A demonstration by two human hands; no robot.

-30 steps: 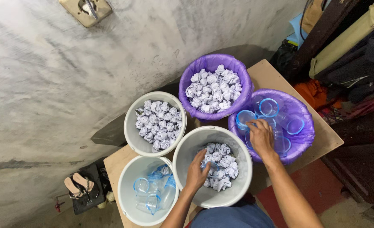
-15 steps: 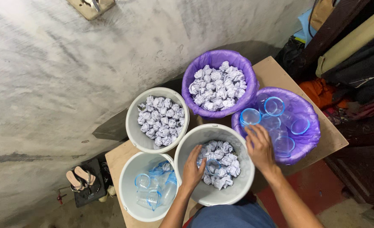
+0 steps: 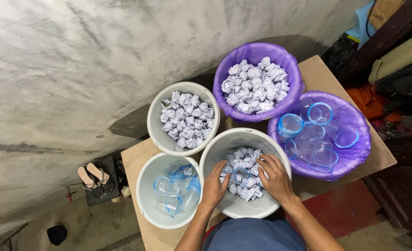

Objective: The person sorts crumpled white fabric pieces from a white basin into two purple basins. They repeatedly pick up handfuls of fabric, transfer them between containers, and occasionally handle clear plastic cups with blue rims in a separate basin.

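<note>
The wooden worktop (image 3: 317, 76) carries five tubs. Farthest beyond the fingers stands a purple-lined bin (image 3: 280, 51) heaped with crumpled paper balls; off to the right of the right hand a second purple-lined bin (image 3: 355, 160) holds loose clear cups with blue rims. Ahead and left of the left hand a white bucket (image 3: 155, 122) is full of paper balls, and just left of that hand another white bucket (image 3: 143, 195) holds a few cups.

Both hands reach into the nearest white bucket (image 3: 224, 146), partly filled with paper balls. A clear cup (image 3: 238, 175) lies among them, its blue rim facing up, directly between the two hands. The left hand (image 3: 214, 186) sits just left of it, fingers (image 3: 224, 168) slightly apart and curled toward the rim, touching or nearly so. The right hand (image 3: 273, 176) lies just right of it, fingers (image 3: 263, 162) spread over the paper; whether they touch the cup cannot be told. The left hand looks the nearer
</note>
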